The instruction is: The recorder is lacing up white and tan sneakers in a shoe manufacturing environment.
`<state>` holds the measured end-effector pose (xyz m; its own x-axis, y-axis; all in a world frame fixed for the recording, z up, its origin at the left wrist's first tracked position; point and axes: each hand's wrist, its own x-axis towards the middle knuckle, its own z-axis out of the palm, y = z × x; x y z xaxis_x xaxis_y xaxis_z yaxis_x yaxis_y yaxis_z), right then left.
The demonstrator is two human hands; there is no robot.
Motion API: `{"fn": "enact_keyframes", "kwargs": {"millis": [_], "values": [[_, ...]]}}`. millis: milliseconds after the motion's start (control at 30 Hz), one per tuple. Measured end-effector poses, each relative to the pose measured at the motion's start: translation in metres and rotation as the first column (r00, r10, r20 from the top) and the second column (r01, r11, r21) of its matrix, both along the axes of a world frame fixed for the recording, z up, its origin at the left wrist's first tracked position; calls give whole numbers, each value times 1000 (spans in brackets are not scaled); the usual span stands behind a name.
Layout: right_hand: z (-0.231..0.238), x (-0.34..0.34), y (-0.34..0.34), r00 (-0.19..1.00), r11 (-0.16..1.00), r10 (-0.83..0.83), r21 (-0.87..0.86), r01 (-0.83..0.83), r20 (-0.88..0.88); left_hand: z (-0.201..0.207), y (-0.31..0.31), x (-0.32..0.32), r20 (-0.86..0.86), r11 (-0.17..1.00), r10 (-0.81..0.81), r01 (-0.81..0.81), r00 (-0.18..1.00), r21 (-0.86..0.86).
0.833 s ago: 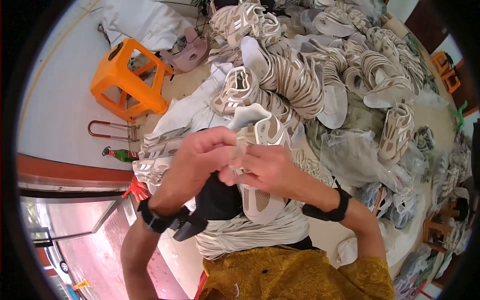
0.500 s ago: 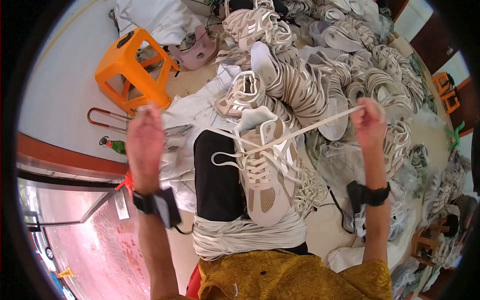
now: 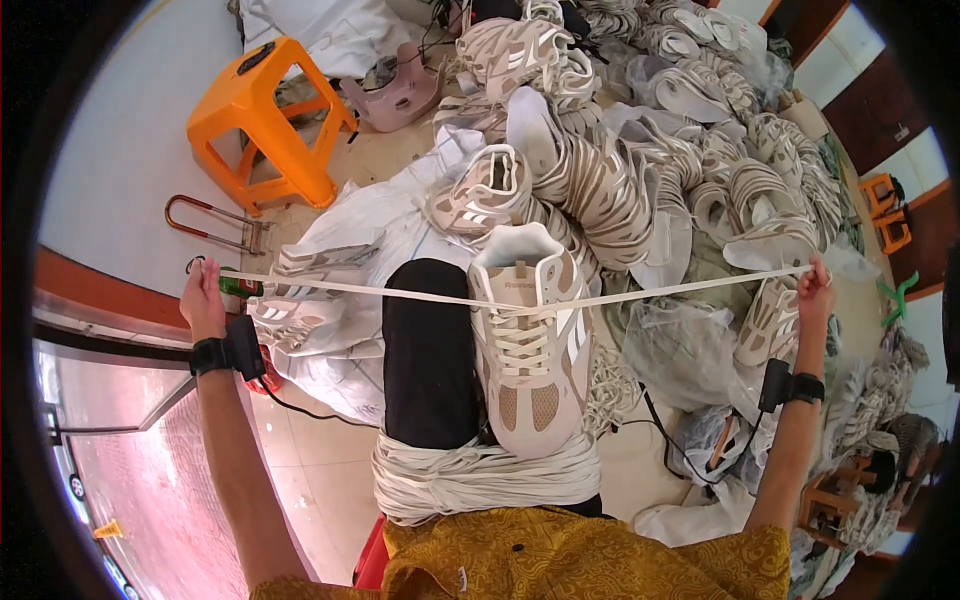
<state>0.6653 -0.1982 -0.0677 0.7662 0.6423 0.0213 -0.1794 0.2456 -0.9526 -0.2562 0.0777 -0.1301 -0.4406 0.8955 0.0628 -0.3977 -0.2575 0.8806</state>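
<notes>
A beige and white sneaker upper (image 3: 535, 400) rests on my lap, toe toward me, beside my black-clad knee. Its cream shoelace (image 3: 420, 297) comes out of the top eyelets and stretches nearly straight to both sides. At the far left, my left hand (image 3: 205, 295) pinches one end of the lace. My right hand (image 3: 816, 290) grips the other end out to the right, at about the same height. Across my thighs lies a thick bundle of cream laces (image 3: 480, 480).
Heaps of stacked uppers (image 3: 610, 190) cover the floor ahead and to the right. An orange stool (image 3: 265, 120) stands at the upper left, near a white woven sack (image 3: 350, 350). A green bottle (image 3: 240, 284) lies behind my left hand. Loose laces (image 3: 612, 390) hang right of the shoe.
Both hands have moved outward, the left to the left and the right to the right. The slack loops over the shoe have pulled out, and the lace is now taut.
</notes>
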Motion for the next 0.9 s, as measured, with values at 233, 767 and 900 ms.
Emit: {"fn": "enact_keyframes", "kwargs": {"millis": [233,767,900], "values": [[22,-15,2,994,994,32,-112,-20,108,60,-61,203,-789,942,-333,211,516,-260],[24,-161,62,892,894,402,-297,-334,206,51,-151,361,-900,602,303,795,-313,-74],[18,-119,56,951,953,290,-121,-277,104,72,-120,359,-731,423,-644,691,-226,-586]]}}
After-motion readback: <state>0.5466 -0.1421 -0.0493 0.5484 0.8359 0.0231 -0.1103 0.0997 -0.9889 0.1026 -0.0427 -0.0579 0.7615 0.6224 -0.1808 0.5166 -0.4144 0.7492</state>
